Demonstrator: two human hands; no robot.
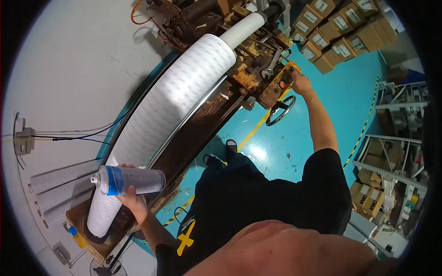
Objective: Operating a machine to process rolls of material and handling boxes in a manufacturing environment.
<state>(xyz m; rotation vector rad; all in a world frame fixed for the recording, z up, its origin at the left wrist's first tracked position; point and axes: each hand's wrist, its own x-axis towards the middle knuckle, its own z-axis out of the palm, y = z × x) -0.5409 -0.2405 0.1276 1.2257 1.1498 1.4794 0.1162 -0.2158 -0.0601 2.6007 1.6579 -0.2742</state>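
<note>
My left hand is wrapped round a spray can with a blue band and a white nozzle end. The can lies on its side, nozzle to the left, in front of a long white roll with a rippled grey pattern. My right hand is stretched out to a yellow-edged control panel. Its fingertips touch the panel's far end, by a green button; the fingers look extended and hold nothing. A red button sits nearer on the panel. Whether a button is pressed in, I cannot tell.
The roll is mounted on a dark, worn machine bed. An adjustable wrench lies beside the panel, and a handwheel juts out below it. Cardboard boxes are stacked at the far right. Loaded shelves line the right side.
</note>
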